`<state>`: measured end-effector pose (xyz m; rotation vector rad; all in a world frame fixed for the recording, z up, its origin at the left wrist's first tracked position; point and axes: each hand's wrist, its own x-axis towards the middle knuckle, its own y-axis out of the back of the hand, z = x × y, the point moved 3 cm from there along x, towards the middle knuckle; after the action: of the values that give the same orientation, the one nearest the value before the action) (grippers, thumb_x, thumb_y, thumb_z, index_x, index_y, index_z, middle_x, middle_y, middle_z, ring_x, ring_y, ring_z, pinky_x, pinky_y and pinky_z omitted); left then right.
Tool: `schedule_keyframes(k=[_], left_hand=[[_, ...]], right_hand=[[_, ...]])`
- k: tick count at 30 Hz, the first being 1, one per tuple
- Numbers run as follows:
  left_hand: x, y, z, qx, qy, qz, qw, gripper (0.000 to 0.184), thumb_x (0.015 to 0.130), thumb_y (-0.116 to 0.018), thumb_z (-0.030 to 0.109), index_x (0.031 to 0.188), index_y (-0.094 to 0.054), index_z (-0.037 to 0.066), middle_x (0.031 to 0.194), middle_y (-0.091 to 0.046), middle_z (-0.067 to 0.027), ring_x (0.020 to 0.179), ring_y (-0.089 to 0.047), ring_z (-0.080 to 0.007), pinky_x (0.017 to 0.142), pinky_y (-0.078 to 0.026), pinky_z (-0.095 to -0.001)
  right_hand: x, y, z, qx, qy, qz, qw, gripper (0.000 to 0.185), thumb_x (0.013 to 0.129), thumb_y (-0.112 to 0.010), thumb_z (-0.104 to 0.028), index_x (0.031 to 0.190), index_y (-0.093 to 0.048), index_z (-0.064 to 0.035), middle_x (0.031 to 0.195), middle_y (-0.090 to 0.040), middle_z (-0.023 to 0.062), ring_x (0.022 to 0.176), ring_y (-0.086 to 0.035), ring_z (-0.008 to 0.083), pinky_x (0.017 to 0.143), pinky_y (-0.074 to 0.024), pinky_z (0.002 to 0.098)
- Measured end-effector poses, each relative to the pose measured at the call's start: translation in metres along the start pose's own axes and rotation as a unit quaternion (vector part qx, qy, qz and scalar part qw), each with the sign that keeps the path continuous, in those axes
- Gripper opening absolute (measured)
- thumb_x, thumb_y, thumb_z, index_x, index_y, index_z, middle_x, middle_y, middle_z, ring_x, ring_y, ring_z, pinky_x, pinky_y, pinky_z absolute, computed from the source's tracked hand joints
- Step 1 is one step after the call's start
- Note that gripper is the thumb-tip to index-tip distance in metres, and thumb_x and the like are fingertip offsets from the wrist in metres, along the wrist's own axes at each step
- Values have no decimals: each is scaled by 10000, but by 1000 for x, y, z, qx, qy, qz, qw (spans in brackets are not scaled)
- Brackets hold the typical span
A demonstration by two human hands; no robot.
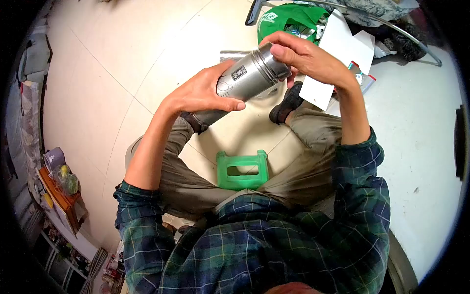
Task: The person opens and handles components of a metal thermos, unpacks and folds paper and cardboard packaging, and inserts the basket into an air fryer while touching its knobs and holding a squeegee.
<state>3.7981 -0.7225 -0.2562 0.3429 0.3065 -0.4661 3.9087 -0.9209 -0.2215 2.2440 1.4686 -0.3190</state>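
A silver metal thermos flask [249, 84] with a small dark label of characters is held up at a tilt over the floor. My left hand [198, 92] is wrapped around its body, thumb along the near side. Around the shiny cap [272, 62] at the upper right end, my right hand [313, 60] is closed, with some fingertips hidden behind it. The cap sits on the flask's neck. Partly hidden behind the flask is another silvery object [232, 55], whose kind I cannot make out.
Between my legs is a green plastic stool [243, 182]. A green bag [274, 22] and white board or paper [318, 90] lie at the upper right, near a curved metal bar [391, 22]. An orange-brown box-like object [58, 196] with items on it stands at left.
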Motion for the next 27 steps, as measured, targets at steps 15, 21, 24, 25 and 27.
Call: schedule_keyframes(k=[15, 21, 24, 25, 27], left_hand=[[-7, 15, 11, -37, -60, 50, 996, 841, 608, -801, 309, 1308, -394, 78, 1177, -528, -148, 1074, -537, -278, 944, -443, -398], [-5, 27, 11, -31, -167, 118, 978, 906, 537, -821, 124, 1314, -356, 87, 1197, -507, -87, 1159, -473, -228, 1021, -368, -380], [-8, 29, 16, -41, -169, 135, 975, 904, 541, -815, 105, 1314, -347, 83, 1186, -510, -81, 1149, -478, -216, 1014, -368, -366], [-8, 29, 18, -31, -164, 142, 976, 866, 574, -784, 115, 1312, -331, 88, 1171, -519, -85, 1128, -491, -213, 994, -383, -358], [-6, 28, 17, -34, -159, 142, 976, 864, 585, -787, 115, 1318, -330, 90, 1173, -521, -86, 1125, -490, -214, 989, -382, -360]], right_hand=[[-27, 38, -21, 189, 237, 95, 948, 560, 751, -673, -183, 1251, -444, -78, 1209, -485, 88, 1089, -524, 214, 891, -503, 355], [-16, 9, -30, 170, 168, 25, 971, 649, 695, -716, -259, 1253, -436, -81, 1195, -466, 57, 1111, -494, 180, 914, -475, 315], [-20, 6, -32, 154, 182, 29, 971, 567, 740, -681, -352, 1187, -461, -80, 1145, -463, 49, 1048, -502, 155, 852, -483, 280], [-19, 3, -29, 153, 179, 28, 971, 567, 740, -681, -352, 1187, -461, -80, 1145, -463, 49, 1048, -502, 155, 852, -483, 280], [-16, -2, -23, 263, 193, 7, 945, 500, 773, -641, -443, 1081, -481, -83, 1032, -475, 30, 947, -499, 124, 752, -470, 243]])
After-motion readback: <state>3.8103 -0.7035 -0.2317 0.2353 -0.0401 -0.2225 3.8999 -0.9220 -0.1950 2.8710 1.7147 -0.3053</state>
